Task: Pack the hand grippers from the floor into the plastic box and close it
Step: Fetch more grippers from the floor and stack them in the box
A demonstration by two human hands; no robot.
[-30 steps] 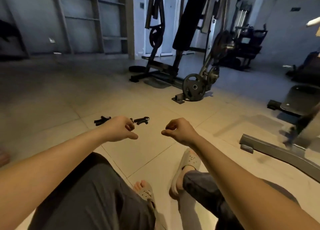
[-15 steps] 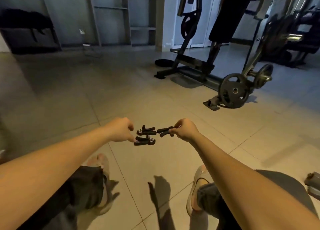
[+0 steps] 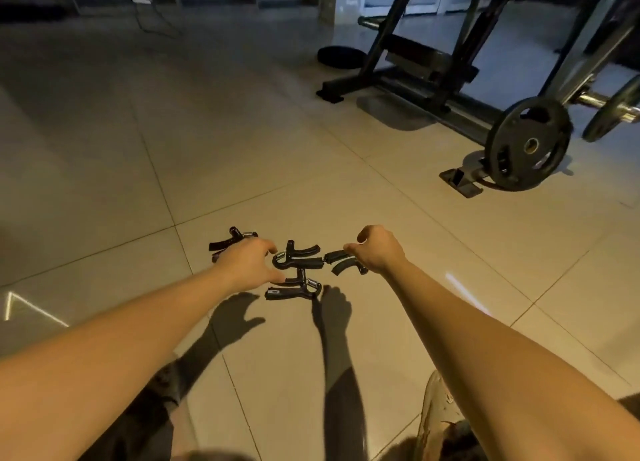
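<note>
Change: half a second ago I saw 3 grippers between the hands; now 4 black hand grippers with curved handles and steel springs show on the beige tiled floor (image 3: 104, 169), and both hands have dropped closer.
Left hand (image 3: 247, 265): fingers spread, reaching over the cluster, covering part of the 9 o'clock gripper (image 3: 230, 240); no grasp yet.
Right hand (image 3: 377, 251): fingers curled, pinching the 3 o'clock gripper (image 3: 341, 262).
Centre: 1 gripper (image 3: 298, 256), another at 6 o'clock (image 3: 292, 290).
Plastic box: not in view.
Meaning: I judge pickup is starting; packing and closing remain.
</note>
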